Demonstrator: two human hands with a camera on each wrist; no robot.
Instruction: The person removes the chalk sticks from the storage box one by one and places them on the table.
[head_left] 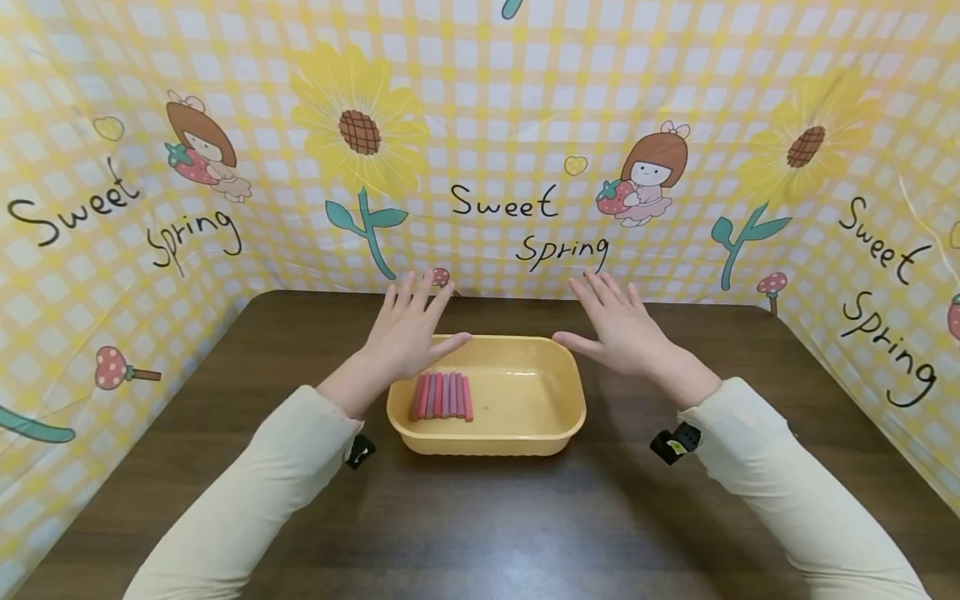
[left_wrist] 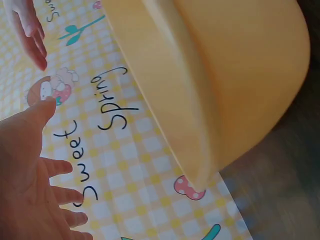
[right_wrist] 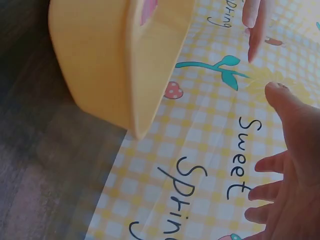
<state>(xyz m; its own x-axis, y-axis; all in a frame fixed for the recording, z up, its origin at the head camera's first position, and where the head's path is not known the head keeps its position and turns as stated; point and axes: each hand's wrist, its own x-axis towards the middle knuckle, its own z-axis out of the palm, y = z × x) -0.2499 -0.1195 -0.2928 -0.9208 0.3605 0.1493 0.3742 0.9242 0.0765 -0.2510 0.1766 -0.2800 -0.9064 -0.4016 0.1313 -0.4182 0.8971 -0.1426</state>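
Observation:
A yellow plastic basin (head_left: 525, 408) stands on the table in the middle of the head view. Inside it, at the left end, several pink and purple sticks (head_left: 442, 396) lie side by side in a row. My left hand (head_left: 408, 329) is raised over the basin's left back corner, fingers spread and holding nothing. On the other side my right hand (head_left: 626, 333) hovers by the right back corner, its fingers spread too. Both wrist views show the basin's outer wall (left_wrist: 245, 85) beside the hands, and a bit of the pink sticks (right_wrist: 149, 11) shows in the right wrist view.
The dark brown wooden table (head_left: 487, 525) reaches back to a yellow checked cloth (head_left: 495, 108) with flowers and lettering, which hangs behind and on both sides. Black wrist devices (head_left: 677, 443) sit at both light sleeves.

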